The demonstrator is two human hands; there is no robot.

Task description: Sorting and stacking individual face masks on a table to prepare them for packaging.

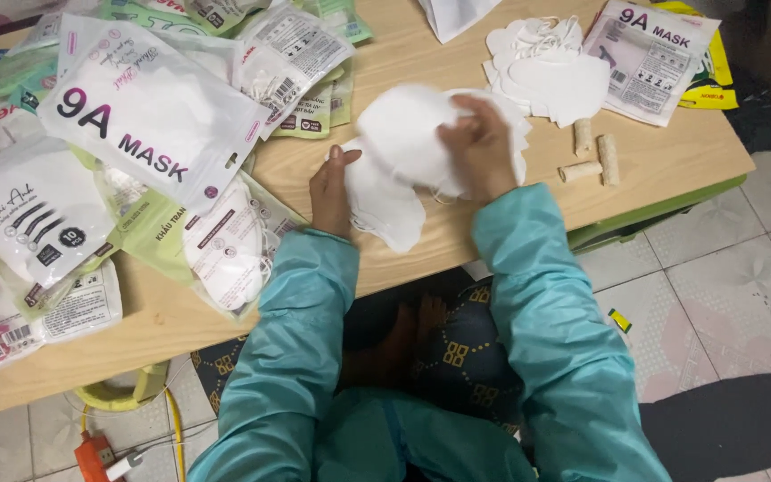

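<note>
A stack of white face masks (pixel 394 170) lies on the low wooden table (pixel 457 241) near its front edge. My left hand (pixel 332 192) rests flat against the left side of the stack, fingers pressed to the masks. My right hand (pixel 477 147) grips the top masks of the stack from the right, fingers curled over them. Both arms wear teal sleeves.
Many packaged mask bags (pixel 149 107) cover the left half of the table. Another loose pile of white masks (pixel 546 67) and a mask bag (pixel 653 58) lie at the back right. Three short cardboard rolls (pixel 592 152) sit right of my hands. Tiled floor lies to the right.
</note>
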